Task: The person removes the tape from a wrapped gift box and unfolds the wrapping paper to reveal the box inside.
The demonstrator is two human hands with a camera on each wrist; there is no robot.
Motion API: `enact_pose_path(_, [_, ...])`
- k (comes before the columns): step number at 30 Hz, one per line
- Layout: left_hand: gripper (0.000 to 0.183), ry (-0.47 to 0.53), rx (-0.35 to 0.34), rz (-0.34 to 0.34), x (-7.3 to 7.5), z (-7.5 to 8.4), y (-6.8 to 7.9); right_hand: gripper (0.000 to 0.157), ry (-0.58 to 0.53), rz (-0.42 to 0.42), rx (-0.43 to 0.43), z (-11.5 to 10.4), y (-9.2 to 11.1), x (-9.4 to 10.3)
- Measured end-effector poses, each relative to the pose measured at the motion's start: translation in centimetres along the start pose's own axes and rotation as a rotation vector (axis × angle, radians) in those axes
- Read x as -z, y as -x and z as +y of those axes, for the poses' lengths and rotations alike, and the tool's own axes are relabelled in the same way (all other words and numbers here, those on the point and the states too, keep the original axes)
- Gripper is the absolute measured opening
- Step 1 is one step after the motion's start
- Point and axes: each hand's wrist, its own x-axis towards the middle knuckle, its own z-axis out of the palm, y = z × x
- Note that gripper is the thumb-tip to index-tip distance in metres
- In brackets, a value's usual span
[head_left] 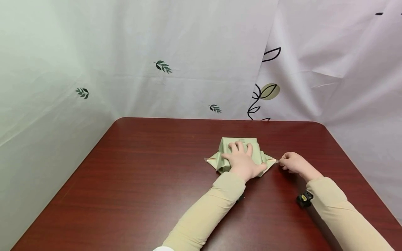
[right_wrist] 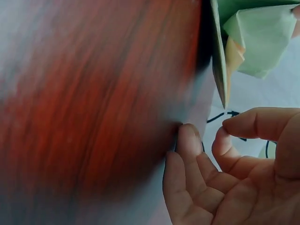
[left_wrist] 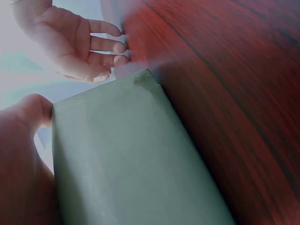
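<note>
A box wrapped in pale green paper lies on the table, with pointed, unfolded end flaps sticking out left and right. My left hand rests on its top with fingers spread, and the thumb reaches the near right edge. At the tip of the right flap, a short bit of clear tape shows. My right hand pinches this tape between thumb and index finger, just beyond the flap tip. In the right wrist view, the other fingers of that hand are loosely bent, below the flap.
The dark red wooden table extends widely to the left of the box. Behind it hangs a white curtain with leaf prints. Another clear tape end sticks out from the left flap.
</note>
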Motion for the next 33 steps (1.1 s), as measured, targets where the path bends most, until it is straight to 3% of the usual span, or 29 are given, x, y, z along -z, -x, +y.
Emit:
enact_pose_path(8, [0.086, -0.005, 0.003, -0.004, 0.1, 0.1, -0.1, 0.016, 0.035, 0.023, 0.038, 0.0, 0.0, 0.5])
enact_pose_path(13, [0.087, 0.000, -0.003, 0.003, 0.1, 0.0, -0.1, 0.022, 0.138, 0.165, 0.130, -0.7, 0.2, 0.4])
enact_pose_path(16, [0.088, 0.001, -0.012, 0.004, -0.1, -0.2, 0.0, 0.022, 0.128, 0.217, 0.201, -1.5, 0.3, 0.0])
enact_pose_path(22, [0.088, -0.003, -0.051, 0.038, -0.6, -0.8, 0.4, 0.023, -0.023, 0.132, 0.293, -2.8, 0.1, -1.1])
enact_pose_path(27, [0.081, 0.004, -0.096, 0.054, -0.6, -1.6, 0.5, 0.029, -0.029, 0.102, 0.337, -3.6, -0.1, -1.7])
enact_pose_path(33, [0.062, 0.083, -0.169, 0.038, -0.4, -2.9, 0.1, 0.033, 0.038, 0.139, 0.349, -4.0, -0.4, -2.2])
